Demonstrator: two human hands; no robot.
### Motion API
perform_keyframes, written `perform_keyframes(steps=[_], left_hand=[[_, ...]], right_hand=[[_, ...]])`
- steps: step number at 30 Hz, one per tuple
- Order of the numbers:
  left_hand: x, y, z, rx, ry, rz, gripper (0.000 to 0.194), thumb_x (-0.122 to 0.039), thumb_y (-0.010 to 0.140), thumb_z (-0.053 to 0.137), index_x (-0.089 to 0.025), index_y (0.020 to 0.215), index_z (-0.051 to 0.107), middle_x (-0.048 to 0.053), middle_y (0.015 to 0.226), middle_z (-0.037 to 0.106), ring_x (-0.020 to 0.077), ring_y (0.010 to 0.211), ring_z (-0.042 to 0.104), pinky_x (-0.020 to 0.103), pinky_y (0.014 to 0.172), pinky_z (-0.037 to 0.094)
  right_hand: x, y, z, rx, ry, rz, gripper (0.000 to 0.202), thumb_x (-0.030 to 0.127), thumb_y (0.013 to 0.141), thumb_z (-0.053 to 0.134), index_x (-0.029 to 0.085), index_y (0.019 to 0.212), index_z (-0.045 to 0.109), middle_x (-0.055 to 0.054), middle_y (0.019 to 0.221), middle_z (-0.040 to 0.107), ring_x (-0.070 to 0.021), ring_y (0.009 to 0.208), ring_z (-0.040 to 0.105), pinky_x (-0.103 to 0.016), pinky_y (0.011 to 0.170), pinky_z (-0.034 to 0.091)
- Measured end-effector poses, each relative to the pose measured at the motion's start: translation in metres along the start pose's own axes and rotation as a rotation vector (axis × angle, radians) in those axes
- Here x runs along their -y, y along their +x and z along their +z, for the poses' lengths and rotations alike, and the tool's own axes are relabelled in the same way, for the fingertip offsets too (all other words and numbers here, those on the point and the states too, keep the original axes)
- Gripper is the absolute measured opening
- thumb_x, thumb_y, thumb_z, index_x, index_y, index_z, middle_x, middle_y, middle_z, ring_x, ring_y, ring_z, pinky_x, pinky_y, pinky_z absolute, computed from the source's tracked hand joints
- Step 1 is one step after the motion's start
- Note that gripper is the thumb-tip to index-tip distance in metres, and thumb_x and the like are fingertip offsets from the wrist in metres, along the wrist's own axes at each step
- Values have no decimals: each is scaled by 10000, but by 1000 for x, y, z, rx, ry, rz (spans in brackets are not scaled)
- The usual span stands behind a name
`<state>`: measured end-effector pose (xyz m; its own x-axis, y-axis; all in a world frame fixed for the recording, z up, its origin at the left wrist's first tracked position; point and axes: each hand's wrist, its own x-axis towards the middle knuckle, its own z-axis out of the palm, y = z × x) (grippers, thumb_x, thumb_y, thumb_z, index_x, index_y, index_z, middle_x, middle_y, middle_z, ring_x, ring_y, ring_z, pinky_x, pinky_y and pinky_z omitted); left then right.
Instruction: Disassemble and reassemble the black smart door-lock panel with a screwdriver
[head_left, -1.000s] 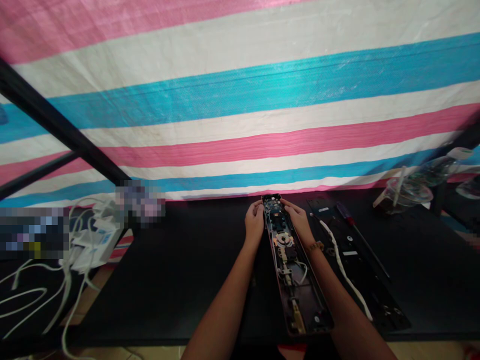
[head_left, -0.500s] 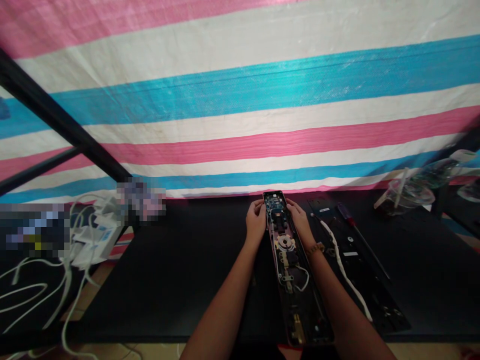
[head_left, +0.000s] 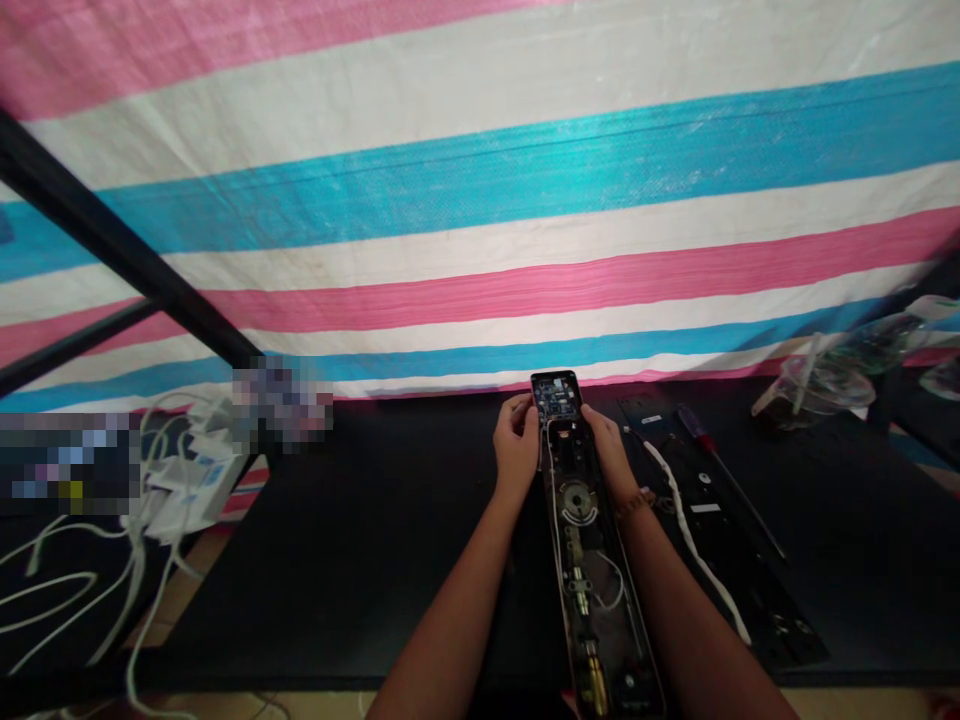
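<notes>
A long, narrow electronic door lock panel [head_left: 577,500] lies with its open back facing up, running away from my body between my forearms. At its far end a blue-black circuit board [head_left: 556,397] shows. Further down sit a round metal part, a thin white wire and brass-coloured fittings. My left hand [head_left: 519,440] grips the panel's left edge near the board, thumb on top. On the opposite edge, my right hand [head_left: 606,440] is closed round the rim. The fingertips under the panel are hidden, and its near end runs to the frame's bottom.
Right of my right arm lie a white-sleeved cable [head_left: 686,530], a flat black plate [head_left: 739,570] and a screwdriver [head_left: 735,485]. Clear plastic containers [head_left: 814,385] stand at the back right. White cables [head_left: 135,560] and a white box [head_left: 191,490] are at the left, beside a black post [head_left: 150,270].
The panel's far end has tipped up, showing the circuit board at a fuller angle. Its near end has moved lower in view. Both hands keep their grip on the edges.
</notes>
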<state>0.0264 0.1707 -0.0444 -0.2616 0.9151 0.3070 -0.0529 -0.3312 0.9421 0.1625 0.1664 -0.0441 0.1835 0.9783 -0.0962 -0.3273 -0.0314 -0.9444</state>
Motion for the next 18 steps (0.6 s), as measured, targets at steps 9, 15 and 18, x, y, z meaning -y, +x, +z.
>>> perform_keyframes(steps=[9, 15, 18], left_hand=[[-7, -5, -1, -10, -45, 0, 239, -306, 896, 623, -193, 1107, 608, 109, 1161, 725, 236, 1123, 689, 379, 973, 537], [-8, -5, 0, 39, -33, -93, 271, -339, 909, 584, -190, 1135, 597, 85, 1033, 740, 206, 929, 720, 333, 834, 568], [-9, -6, -1, 56, -31, -106, 277, -346, 918, 564, -195, 1150, 590, 67, 988, 740, 188, 856, 711, 309, 781, 561]], right_hand=[[7, -9, 2, 18, 20, -4, 447, 615, 729, 735, 170, 775, 741, -24, 715, 727, -204, 698, 635, -303, 647, 499], [6, -7, 0, 19, -28, -31, 459, 633, 748, 701, 176, 750, 726, -22, 711, 724, -208, 688, 635, -305, 635, 494], [4, -5, 0, 39, -37, -73, 454, 631, 764, 680, 180, 780, 728, -21, 759, 737, -212, 739, 652, -305, 686, 515]])
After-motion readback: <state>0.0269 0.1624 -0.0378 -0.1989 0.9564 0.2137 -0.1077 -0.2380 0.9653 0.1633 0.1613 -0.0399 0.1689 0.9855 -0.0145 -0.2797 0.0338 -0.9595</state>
